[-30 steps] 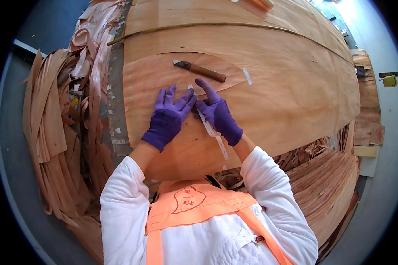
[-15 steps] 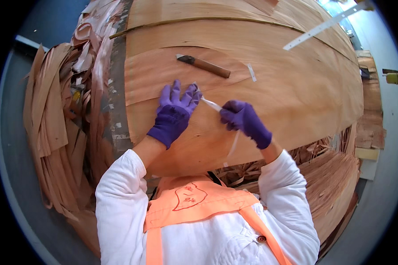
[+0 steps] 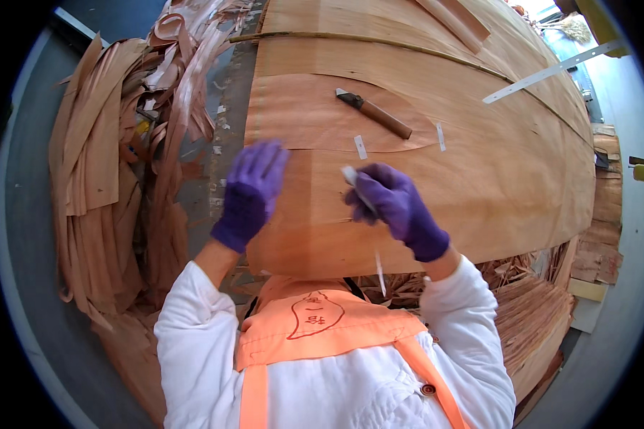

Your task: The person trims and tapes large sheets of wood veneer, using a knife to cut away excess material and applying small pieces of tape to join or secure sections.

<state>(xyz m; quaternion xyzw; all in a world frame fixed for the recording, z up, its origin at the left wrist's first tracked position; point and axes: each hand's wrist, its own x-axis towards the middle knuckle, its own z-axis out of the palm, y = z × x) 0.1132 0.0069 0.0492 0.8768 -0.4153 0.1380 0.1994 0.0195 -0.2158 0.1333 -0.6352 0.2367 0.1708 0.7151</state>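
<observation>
My left hand (image 3: pixel 250 189), in a purple glove, hovers over the left edge of the wood veneer sheet (image 3: pixel 479 186). Its fingers are stretched out, a little blurred, and nothing shows in them. Closed on a strip of white tape (image 3: pixel 350 175) is my right hand (image 3: pixel 397 204), gloved the same. A thin tail of tape hangs below that hand toward the sheet's near edge. Two short white tape pieces, one (image 3: pixel 360 147) nearer and one (image 3: pixel 441 137) farther right, lie along the seam of a veneer patch (image 3: pixel 300 107). A wooden-handled knife (image 3: pixel 379 117) rests on the patch.
Veneer scraps (image 3: pixel 93 164) hang in a heap at the left. A long thin stick (image 3: pixel 379 43) crosses the sheet's far part, near a loose veneer piece (image 3: pixel 456 23). A perforated white strip (image 3: pixel 551 71) juts in from the upper right. More veneer (image 3: pixel 522 300) is stacked at the lower right.
My left hand has lifted off the seam and moved left, leaving a short tape piece there. The tape in my right hand is now apart from that piece. The whole view has shifted.
</observation>
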